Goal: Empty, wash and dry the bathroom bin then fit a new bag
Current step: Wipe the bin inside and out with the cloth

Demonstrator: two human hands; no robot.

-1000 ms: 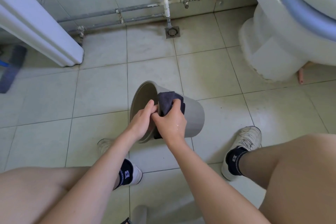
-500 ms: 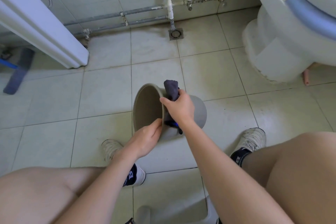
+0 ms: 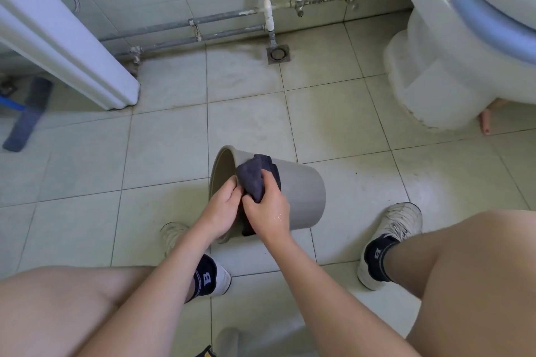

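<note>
Grey bin (image 3: 301,197) tipped on its side, mouth facing left, above the tiled floor (image 3: 162,153). Right hand (image 3: 268,209) fingers curled round dark cloth (image 3: 252,180) draped over the rim; left hand (image 3: 222,209) fingers wrapped on that rim too.

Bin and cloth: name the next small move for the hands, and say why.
Probably slide the dark cloth further along the rim while the left hand turns the bin a little. The bin lies on its side with its mouth to the left, the right hand has its grip on the cloth folded over the rim, and the inside wall shows no bag, so drying looks unfinished.
</note>
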